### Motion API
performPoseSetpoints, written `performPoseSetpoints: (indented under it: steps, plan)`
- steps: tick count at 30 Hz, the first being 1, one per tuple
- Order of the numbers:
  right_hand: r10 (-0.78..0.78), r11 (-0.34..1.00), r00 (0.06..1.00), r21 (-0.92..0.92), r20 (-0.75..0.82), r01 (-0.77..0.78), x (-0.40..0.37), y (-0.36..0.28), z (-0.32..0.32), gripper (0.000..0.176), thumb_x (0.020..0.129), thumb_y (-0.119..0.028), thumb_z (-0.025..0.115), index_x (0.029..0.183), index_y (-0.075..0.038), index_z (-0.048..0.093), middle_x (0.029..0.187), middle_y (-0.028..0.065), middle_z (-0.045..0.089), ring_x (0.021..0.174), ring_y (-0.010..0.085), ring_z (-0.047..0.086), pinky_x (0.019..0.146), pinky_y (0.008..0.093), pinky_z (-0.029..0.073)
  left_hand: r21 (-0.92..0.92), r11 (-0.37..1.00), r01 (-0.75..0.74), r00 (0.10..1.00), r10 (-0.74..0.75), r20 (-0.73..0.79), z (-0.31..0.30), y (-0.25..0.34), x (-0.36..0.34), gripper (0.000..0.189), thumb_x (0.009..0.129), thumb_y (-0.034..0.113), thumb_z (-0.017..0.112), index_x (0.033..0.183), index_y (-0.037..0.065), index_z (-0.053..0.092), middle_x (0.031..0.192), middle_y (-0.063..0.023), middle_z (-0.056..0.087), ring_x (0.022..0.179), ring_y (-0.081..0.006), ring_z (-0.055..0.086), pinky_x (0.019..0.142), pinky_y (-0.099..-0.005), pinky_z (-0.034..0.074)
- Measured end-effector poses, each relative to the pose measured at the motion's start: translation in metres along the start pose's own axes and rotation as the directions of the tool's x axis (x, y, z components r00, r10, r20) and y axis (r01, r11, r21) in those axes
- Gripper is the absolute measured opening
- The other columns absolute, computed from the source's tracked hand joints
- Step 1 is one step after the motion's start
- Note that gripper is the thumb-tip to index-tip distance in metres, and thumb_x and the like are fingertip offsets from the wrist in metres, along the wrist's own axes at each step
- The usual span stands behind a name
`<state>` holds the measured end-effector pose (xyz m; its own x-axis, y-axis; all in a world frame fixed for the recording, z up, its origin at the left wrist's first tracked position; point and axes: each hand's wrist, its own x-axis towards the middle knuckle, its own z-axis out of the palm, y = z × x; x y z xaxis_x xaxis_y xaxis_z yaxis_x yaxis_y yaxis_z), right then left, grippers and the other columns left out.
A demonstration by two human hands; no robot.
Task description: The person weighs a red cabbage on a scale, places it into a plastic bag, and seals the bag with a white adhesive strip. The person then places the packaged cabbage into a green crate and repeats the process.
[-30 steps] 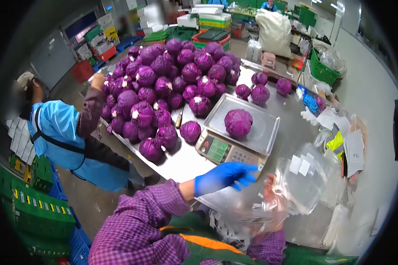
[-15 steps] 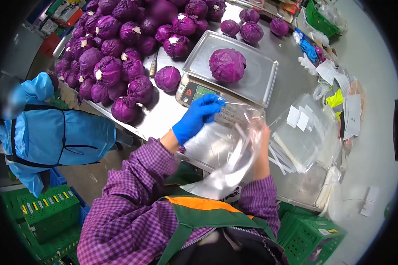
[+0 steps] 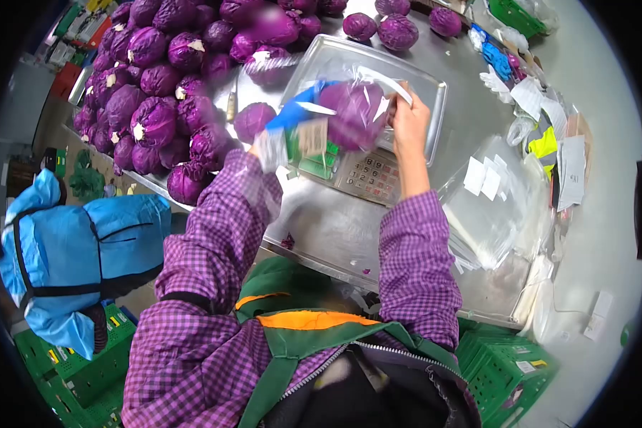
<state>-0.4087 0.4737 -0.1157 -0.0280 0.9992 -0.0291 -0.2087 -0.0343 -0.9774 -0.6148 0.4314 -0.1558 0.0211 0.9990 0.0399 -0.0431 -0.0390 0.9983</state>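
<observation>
A red cabbage (image 3: pixel 355 118) is at the front part of the scale's metal tray (image 3: pixel 435 107), blurred by motion, with clear plastic over it. My left hand (image 3: pixel 296 110), in a blue glove, grips the cabbage's left side; its fingertips are partly smeared. A clear plastic bag (image 3: pixel 312 137) with a printed label hangs around that hand and wrist. Pinched in my bare right hand (image 3: pixel 409 118), at the cabbage's right side, is the bag's white-looking edge (image 3: pixel 381 77). Below the cabbage shows the scale's keypad (image 3: pixel 367 175).
Many red cabbages (image 3: pixel 153 121) are heaped at the left, with a knife (image 3: pixel 232 103) beside them. Flat clear bags and labels (image 3: pixel 488 192) lie on the right. A person in blue (image 3: pixel 85 242) stands at left. Green crates (image 3: pixel 503 371) stand below the table.
Both hands have moved forward from the table's near side to the cabbage, bringing the bag along. The bag now covers the cabbage, which has shifted toward me. The person in blue has moved lower in view.
</observation>
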Motion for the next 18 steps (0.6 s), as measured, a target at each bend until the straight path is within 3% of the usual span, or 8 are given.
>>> performPoseSetpoints:
  steps: [1,3,5,6,10,13,17,18]
  plan:
    - [-0.108,0.992,0.991,-0.051,0.084,0.112,-0.016,-0.019,-0.011,0.022,0.091,-0.014,0.054,0.076,-0.001,0.061,0.061,-0.0048,0.048,0.053,0.0042,0.036,0.047,0.0243,0.028,-0.037,0.999,-0.022,0.996,0.025,0.080,0.007,0.005,-0.010,0.039,0.092,0.029,0.049,0.120,0.001,0.052,0.109,-0.0158,0.058,0.107,-0.0231,0.055,0.087,-0.0463,0.048]
    - [-0.406,0.813,0.892,-0.369,0.196,0.451,-0.051,-0.064,-0.040,0.005,0.079,0.002,0.054,0.075,0.004,0.054,0.062,0.0005,0.049,0.063,0.0075,0.044,0.056,0.0225,0.033,-0.394,0.857,0.332,0.941,-0.332,0.072,0.051,0.105,-0.054,0.044,0.091,0.032,0.052,0.122,0.001,0.052,0.122,-0.0154,0.054,0.120,-0.0229,0.047,0.099,-0.0442,0.040]
    - [-0.584,0.671,0.760,-0.358,0.285,0.649,-0.082,-0.092,-0.072,0.006,0.071,0.004,0.062,0.070,0.002,0.057,0.063,0.0051,0.052,0.059,0.0102,0.048,0.052,0.0230,0.034,-0.439,0.886,0.150,0.919,0.038,0.391,0.052,0.053,-0.036,0.048,0.086,0.036,0.061,0.122,0.005,0.054,0.127,-0.0120,0.054,0.119,-0.0203,0.049,0.104,-0.0347,0.033]
    - [-0.622,0.598,0.709,-0.383,0.332,0.704,-0.102,-0.111,-0.086,0.007,0.068,0.005,0.064,0.068,0.001,0.057,0.063,0.0057,0.053,0.057,0.0111,0.048,0.050,0.0232,0.034,-0.362,0.926,0.108,0.882,0.078,0.464,0.066,0.059,-0.037,0.042,0.089,0.034,0.058,0.119,0.005,0.057,0.133,-0.0138,0.048,0.123,-0.0223,0.045,0.107,-0.0355,0.029]
    - [-0.660,0.453,0.657,-0.506,0.365,0.735,-0.174,-0.168,-0.118,0.012,0.068,0.003,0.068,0.065,0.000,0.057,0.063,0.0066,0.055,0.054,0.0127,0.049,0.046,0.0250,0.035,-0.149,0.987,-0.061,0.826,0.133,0.548,0.118,0.092,-0.035,0.035,0.088,0.032,0.060,0.105,0.003,0.064,0.127,-0.0103,0.053,0.111,-0.0140,0.050,0.092,-0.0286,0.041]
    - [-0.610,0.398,0.675,-0.576,0.415,0.714,-0.221,-0.172,-0.139,0.015,0.067,-0.004,0.074,0.067,-0.001,0.059,0.065,0.0072,0.056,0.053,0.0170,0.050,0.046,0.0268,0.037,-0.274,0.961,-0.026,0.851,0.165,0.499,0.154,0.123,-0.046,0.028,0.090,0.024,0.058,0.104,0.001,0.064,0.111,-0.0096,0.062,0.101,-0.0161,0.058,0.090,-0.0293,0.044]
    - [-0.215,0.555,0.888,-0.697,0.407,0.454,-0.285,-0.115,-0.171,0.018,0.068,-0.009,0.075,0.080,-0.004,0.063,0.076,0.0087,0.058,0.065,0.0241,0.056,0.056,0.0303,0.044,-0.178,0.979,-0.096,0.660,0.196,0.726,0.191,0.121,-0.087,0.023,0.089,0.018,0.059,0.103,0.001,0.064,0.102,-0.0074,0.064,0.098,-0.0172,0.059,0.091,-0.0308,0.044]
    - [0.026,0.590,0.911,-0.742,0.411,0.318,-0.304,-0.116,-0.173,0.027,0.069,-0.008,0.072,0.094,-0.006,0.063,0.097,0.0125,0.061,0.090,0.0282,0.060,0.075,0.0322,0.048,-0.160,0.982,-0.103,0.616,0.189,0.764,0.198,0.110,-0.100,0.021,0.089,0.017,0.058,0.103,0.001,0.063,0.100,-0.0071,0.063,0.098,-0.0174,0.059,0.091,-0.0311,0.044]
